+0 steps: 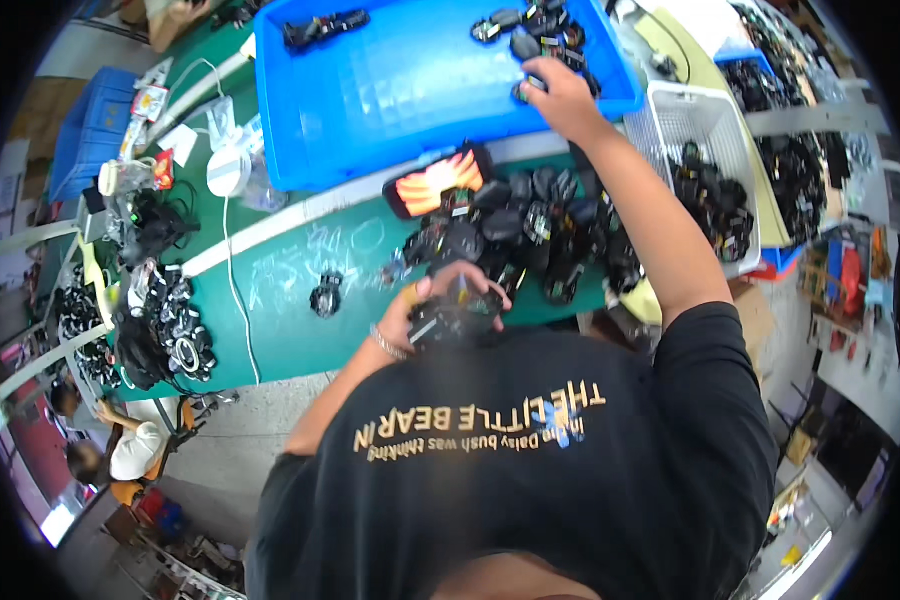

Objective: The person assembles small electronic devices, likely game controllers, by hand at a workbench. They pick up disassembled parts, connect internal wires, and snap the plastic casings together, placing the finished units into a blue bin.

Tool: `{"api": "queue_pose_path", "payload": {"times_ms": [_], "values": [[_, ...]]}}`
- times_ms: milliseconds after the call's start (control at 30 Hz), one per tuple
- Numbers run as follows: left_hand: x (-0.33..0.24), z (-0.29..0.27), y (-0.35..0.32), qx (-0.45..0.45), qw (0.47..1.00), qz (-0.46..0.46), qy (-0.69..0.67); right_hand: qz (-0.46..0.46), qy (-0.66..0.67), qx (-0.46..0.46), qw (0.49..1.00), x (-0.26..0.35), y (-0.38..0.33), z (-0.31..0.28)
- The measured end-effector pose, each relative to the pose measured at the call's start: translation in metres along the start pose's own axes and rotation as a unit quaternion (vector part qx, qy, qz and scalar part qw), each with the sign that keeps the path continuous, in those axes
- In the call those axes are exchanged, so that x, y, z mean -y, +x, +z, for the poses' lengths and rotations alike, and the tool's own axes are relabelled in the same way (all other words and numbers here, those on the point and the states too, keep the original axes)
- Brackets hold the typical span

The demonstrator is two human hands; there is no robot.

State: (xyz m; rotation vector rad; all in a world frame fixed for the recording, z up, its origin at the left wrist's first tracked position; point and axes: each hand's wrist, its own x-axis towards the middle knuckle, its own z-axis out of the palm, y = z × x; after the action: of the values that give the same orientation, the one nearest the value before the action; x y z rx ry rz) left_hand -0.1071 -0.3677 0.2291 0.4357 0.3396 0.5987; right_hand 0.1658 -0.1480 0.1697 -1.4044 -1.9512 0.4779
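Note:
Close to my body, my left hand (406, 312) is closed round a dark, glossy rounded part (458, 318) that looks like a computer mouse half. Some of its fingers wrap the far side, and fine detail is blurred. My right arm reaches out over the blue bin (315, 165). There, at the bin's right end, my right hand (568, 102) has its thumb and fingers curled on a black mouse-like part (526, 90). Several similar black parts (545, 30) lie beside and beyond that hand. A heap of such parts (510, 225) covers the green table (290, 330) between bin and body.
A phone (438, 182) with a bright screen leans at the bin's near wall. Right of it stands a white basket (670, 110) holding black parts. One loose part (326, 295) and a white cable (232, 270) lie on the left. Another person (140, 450) sits far left.

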Motion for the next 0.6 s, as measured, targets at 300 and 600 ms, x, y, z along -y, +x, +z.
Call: {"api": "queue_pose_path", "payload": {"times_ms": [300,600], "values": [[-0.023,-0.029,-0.047,-0.083,0.974,0.041,-0.205,0.039,0.305,0.307,0.901,0.228,-0.098,-0.019],[0.007,-0.008,0.0,-0.26,0.919,0.024,-0.297,-0.111,0.185,0.35,0.912,0.204,-0.094,-0.011]]}}
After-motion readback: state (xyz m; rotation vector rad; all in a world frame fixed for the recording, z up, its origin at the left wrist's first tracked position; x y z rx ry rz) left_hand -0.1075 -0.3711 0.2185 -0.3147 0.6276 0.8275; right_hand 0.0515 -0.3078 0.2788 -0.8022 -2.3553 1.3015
